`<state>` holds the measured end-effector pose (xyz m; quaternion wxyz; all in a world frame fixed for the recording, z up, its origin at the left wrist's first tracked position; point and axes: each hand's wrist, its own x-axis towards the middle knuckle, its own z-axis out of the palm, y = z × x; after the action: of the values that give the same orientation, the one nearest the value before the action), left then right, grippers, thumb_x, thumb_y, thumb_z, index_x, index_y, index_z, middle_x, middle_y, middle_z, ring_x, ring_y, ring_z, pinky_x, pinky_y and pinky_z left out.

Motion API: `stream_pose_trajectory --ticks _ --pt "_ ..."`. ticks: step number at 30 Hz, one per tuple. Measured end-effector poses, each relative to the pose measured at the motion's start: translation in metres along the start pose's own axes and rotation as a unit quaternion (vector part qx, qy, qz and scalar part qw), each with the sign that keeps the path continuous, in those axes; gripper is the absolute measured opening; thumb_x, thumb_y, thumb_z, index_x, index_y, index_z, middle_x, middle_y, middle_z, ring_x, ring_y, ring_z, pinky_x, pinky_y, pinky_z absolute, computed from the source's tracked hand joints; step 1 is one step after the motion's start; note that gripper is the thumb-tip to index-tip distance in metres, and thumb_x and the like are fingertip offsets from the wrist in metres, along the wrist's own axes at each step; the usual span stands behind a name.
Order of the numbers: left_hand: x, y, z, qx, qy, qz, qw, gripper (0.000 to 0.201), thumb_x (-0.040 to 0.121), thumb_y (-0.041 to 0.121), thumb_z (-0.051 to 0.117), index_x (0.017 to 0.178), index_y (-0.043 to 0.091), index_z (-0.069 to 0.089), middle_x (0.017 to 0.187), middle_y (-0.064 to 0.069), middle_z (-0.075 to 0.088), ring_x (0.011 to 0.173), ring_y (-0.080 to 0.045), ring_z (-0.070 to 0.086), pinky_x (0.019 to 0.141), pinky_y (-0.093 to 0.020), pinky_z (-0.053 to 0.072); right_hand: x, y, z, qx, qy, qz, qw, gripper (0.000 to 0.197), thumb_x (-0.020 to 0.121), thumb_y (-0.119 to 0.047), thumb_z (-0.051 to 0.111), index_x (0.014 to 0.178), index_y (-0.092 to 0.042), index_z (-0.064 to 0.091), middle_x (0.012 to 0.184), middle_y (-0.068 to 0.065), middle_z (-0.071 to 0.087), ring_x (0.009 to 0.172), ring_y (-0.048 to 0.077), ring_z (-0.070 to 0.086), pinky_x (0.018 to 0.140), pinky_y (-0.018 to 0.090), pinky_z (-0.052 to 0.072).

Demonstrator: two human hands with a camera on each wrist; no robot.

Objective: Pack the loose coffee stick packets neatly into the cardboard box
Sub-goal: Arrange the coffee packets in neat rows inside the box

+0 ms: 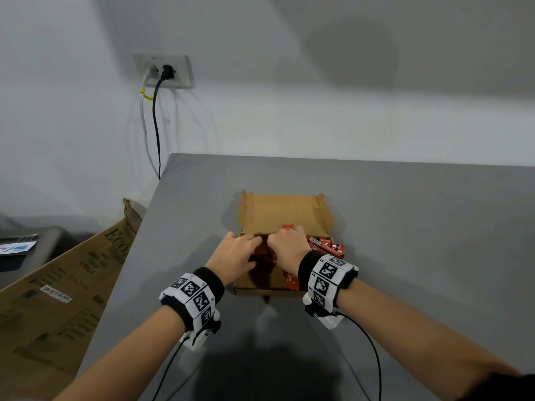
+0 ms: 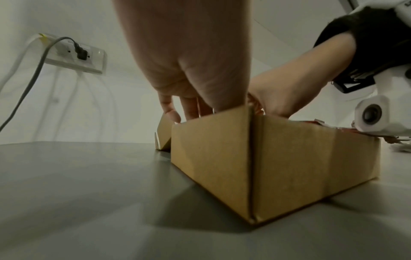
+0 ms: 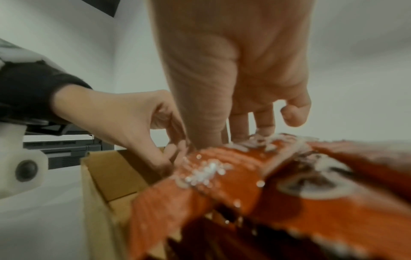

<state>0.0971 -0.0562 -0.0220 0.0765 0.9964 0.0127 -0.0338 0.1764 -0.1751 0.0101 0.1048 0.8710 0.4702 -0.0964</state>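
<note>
An open brown cardboard box [image 1: 282, 209] sits on the grey table [image 1: 419, 227], its lid flap folded back away from me. Several red coffee stick packets [image 1: 325, 246] lie in its right half, some sticking over the right rim. Both hands are inside the box. My left hand [image 1: 238, 254] curls its fingers onto the packets near the middle. My right hand [image 1: 285, 246] grips a bunch of packets, thumb and fingers pointing down. In the right wrist view the packets [image 3: 244, 176] fill the foreground under my right hand [image 3: 222, 137]. The left wrist view shows the box [image 2: 278, 167] from outside.
A wall socket [image 1: 166, 72] with a black plug and hanging cables is at the back left. A large printed cardboard sheet [image 1: 58, 299] leans beside the table's left edge. A dark device [image 1: 31, 244] with papers stands at the far left.
</note>
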Motion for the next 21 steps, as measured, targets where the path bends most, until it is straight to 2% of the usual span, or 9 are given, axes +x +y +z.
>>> stream_pose_trajectory --ticks 3,8,11,13,17,21 --pt "0.0016 -0.0002 0.0005 -0.001 -0.009 -0.009 1.0 0.025 0.087 0.017 0.053 0.112 0.014 0.056 0.113 -0.002 0.053 0.099 -0.023 0.054 0.085 -0.03 0.033 0.0028 -0.0043 -0.0011 -0.012 -0.005 0.003 1.0 0.014 0.088 -0.007 0.052 0.097 -0.016 0.054 0.099 0.003 0.062 0.096 0.027 0.058 0.088 0.042 0.032" --pt "0.0031 -0.0006 -0.0009 0.005 -0.022 -0.014 1.0 0.009 0.086 0.013 0.051 0.093 0.013 0.057 0.101 -0.003 0.058 0.092 -0.023 0.057 0.082 -0.029 0.033 0.0026 -0.0022 -0.0042 -0.002 -0.021 0.004 1.0 0.018 0.086 -0.017 0.062 0.102 -0.015 0.054 0.102 0.004 0.06 0.097 0.027 0.057 0.089 0.043 0.033" --pt "0.0038 -0.0003 -0.0021 -0.013 -0.032 -0.021 0.999 0.007 0.086 0.011 0.051 0.09 0.01 0.057 0.098 -0.005 0.059 0.09 -0.025 0.057 0.079 -0.031 0.039 0.0006 0.0009 -0.0042 -0.008 -0.011 0.003 1.0 0.009 0.087 -0.012 0.055 0.091 -0.017 0.05 0.097 0.004 0.061 0.092 0.026 0.057 0.085 0.041 0.032" --pt "0.0048 0.0003 -0.0032 -0.034 -0.042 -0.031 0.998 0.006 0.085 0.009 0.053 0.088 0.007 0.057 0.098 -0.009 0.059 0.088 -0.027 0.057 0.073 -0.032 0.044 -0.0004 0.0012 -0.0043 -0.007 -0.01 0.005 1.0 0.01 0.088 -0.008 0.053 0.089 -0.017 0.048 0.097 0.004 0.06 0.091 0.027 0.057 0.086 0.042 0.032" --pt "0.0058 0.0015 -0.0041 -0.032 -0.044 -0.039 0.998 0.004 0.085 0.005 0.05 0.084 0.007 0.053 0.098 -0.012 0.059 0.086 -0.028 0.058 0.066 -0.029 0.039 -0.0001 0.0007 -0.0041 -0.013 -0.003 0.003 1.0 0.011 0.088 -0.008 0.052 0.097 -0.015 0.052 0.098 0.005 0.06 0.093 0.027 0.057 0.087 0.041 0.032" --pt "0.003 0.0035 -0.0022 -0.024 -0.03 -0.028 0.999 0.007 0.085 0.007 0.051 0.092 0.007 0.052 0.104 -0.01 0.057 0.091 -0.027 0.057 0.069 -0.029 0.036 -0.0007 0.0004 -0.0055 -0.002 0.0 0.0 1.0 0.01 0.089 -0.012 0.053 0.098 -0.015 0.052 0.099 0.005 0.06 0.093 0.027 0.056 0.087 0.041 0.033"
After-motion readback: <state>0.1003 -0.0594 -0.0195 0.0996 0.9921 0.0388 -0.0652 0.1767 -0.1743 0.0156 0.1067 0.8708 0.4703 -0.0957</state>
